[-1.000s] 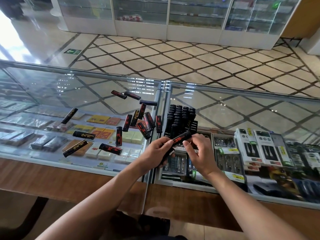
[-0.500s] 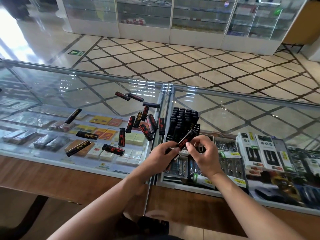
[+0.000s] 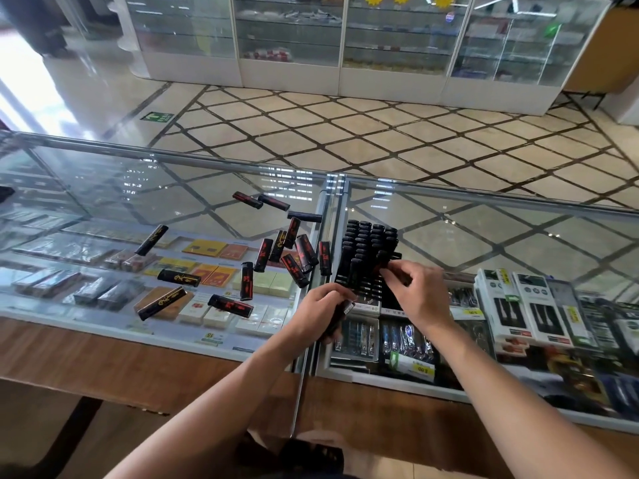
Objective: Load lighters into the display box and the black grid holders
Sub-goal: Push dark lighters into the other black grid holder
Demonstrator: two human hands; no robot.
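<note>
- Glass display counter (image 3: pixel 518 243): two glazed sections meet at a metal seam running from 12 to 6 o'clock through the middle of the view. Packaged goods lie under the glass.
- Wooden ledge (image 3: pixel 103 357): runs along the near edge of the counter, at 6 to 8 o'clock.
- Right hand (image 3: pixel 418 292): at 3 o'clock of centre, over the near edge of the holder. The thumb and fingertips are pressed together, pinching a black lighter (image 3: pixel 382 260) that stands upright at the holder's near right rows. Its lower end is hidden.
- Left hand (image 3: pixel 318 312): at 6 o'clock of the holder, on the seam. The fingers are curled round a dark lighter (image 3: pixel 342 312) whose end pokes out toward 2 o'clock. I cannot tell whether it grips more than one.
- Black grid holder (image 3: pixel 363 288): sits on the right glass section, just right of the seam. The far rows are filled with upright lighters (image 3: pixel 366 236); the near slots show open.
- Loose lighters (image 3: pixel 306 248): lie flat on the left glass section, at 9 o'clock of the holder. A tight cluster sits beside the seam and singles are scattered out toward 8 and 10 o'clock. Some have red marks and some gold.
</note>
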